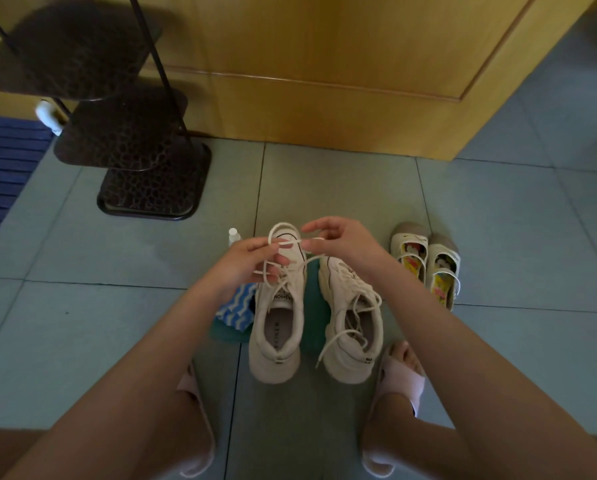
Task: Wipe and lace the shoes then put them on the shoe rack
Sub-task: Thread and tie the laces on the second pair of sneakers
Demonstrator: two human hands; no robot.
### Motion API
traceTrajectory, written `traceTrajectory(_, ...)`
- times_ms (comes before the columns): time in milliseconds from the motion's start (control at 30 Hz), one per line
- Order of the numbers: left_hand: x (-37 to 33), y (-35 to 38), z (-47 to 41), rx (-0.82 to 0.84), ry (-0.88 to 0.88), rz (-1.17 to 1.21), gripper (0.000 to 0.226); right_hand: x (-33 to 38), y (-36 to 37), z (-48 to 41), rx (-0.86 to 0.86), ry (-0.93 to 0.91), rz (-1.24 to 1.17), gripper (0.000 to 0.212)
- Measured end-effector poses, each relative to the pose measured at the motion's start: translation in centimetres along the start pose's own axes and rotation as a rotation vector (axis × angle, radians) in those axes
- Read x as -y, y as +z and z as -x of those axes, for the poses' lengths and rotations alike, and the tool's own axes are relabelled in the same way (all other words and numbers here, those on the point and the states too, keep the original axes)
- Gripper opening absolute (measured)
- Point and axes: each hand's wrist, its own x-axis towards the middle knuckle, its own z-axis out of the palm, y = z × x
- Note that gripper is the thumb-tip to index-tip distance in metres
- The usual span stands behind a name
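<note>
At the centre of the frame the left hand (252,263) and right hand (347,242) each pinch the white lace (283,226) above one white sneaker (278,327), the second sneaker (354,327) just right of it, the dark shoe rack (141,157) well apart at upper left.

A big yellow-brown wooden panel (324,46) fills the far side of the room. It has a thin raised line running across it and down its right part. The floor (117,306) in front of the wooden panel is made of big grey-green square tiles with thin dark lines between them. A dark metal shoe rack (144,181) with flat shelves stands close in front of the panel's left part. A small white thing (47,114) sits low by the panel, behind the rack. A blue striped mat (2,168) lies left of the panel. The light is soft and dim.
</note>
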Motion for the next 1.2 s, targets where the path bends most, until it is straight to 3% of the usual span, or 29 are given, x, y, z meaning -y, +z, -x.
traceTrajectory(133,0.0,-0.1,0.1,-0.006,-0.081,0.042,0.015,-0.8,-0.8,0.4,0.006,0.076,-0.181,0.033)
traceTrajectory(267,-0.2,-0.6,-0.2,-0.064,-0.090,0.082,0.014,-0.7,-0.9,1.2,-0.007,0.086,0.070,0.020)
traceTrajectory(433,0.2,-0.8,-0.5,-0.113,-0.051,0.053,0.013,-1.1,1.0,2.0,0.303,0.013,0.331,0.014)
traceTrajectory(533,0.1,-0.5,-0.4,-0.101,-0.057,0.071,0.013,-1.5,1.6,1.8,0.175,-0.035,0.414,0.018)
traceTrajectory(633,0.1,-0.5,-0.3,-0.114,-0.027,0.038,0.015,-1.9,1.7,1.1,-0.023,-0.042,0.229,0.016)
traceTrajectory(800,0.5,-0.6,-0.4,-0.169,0.198,-0.456,0.022,-2.6,3.1,0.1,0.047,0.037,0.082,0.017)
traceTrajectory(933,1.2,-0.3,-0.6,-0.204,0.325,-0.637,0.025,-2.9,3.9,-0.1,0.086,0.041,0.011,0.020)
traceTrajectory(1033,1.8,-0.3,-0.7,-0.224,0.348,-0.645,0.024,-2.9,3.9,-0.1,0.071,0.057,-0.043,0.020)
traceTrajectory(1200,1.9,0.7,-0.1,-0.422,0.333,-0.549,0.013,-3.2,3.6,-0.1,0.076,0.054,-0.047,0.024)
